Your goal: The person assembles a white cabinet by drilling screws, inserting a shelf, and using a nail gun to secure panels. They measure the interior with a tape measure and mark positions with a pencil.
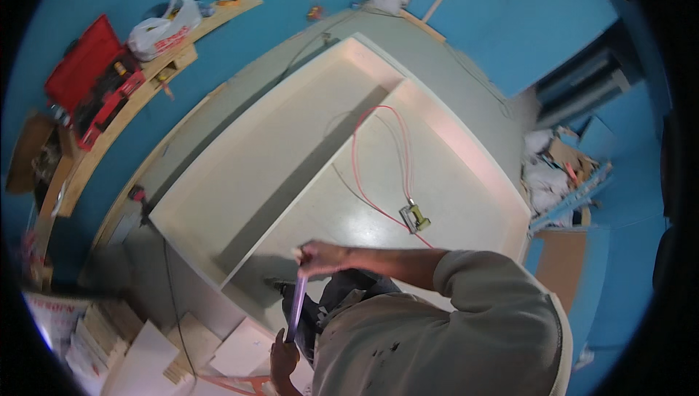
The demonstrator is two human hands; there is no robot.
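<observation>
My right hand is closed on the upper end of a thin pale strip, just over the near edge of a large white open cabinet frame lying flat on the floor. Lower down, my left hand grips the strip's bottom end, close to my knees. The strip runs almost straight up and down between the two hands. My grey sleeve reaches in from the lower right. A long divider board splits the frame in two.
A small yellow-green air tool with a looped red hose lies inside the frame. A wooden shelf at upper left bears a red toolbox and a white bag. White boards are stacked at lower left; a scrap pile is at right.
</observation>
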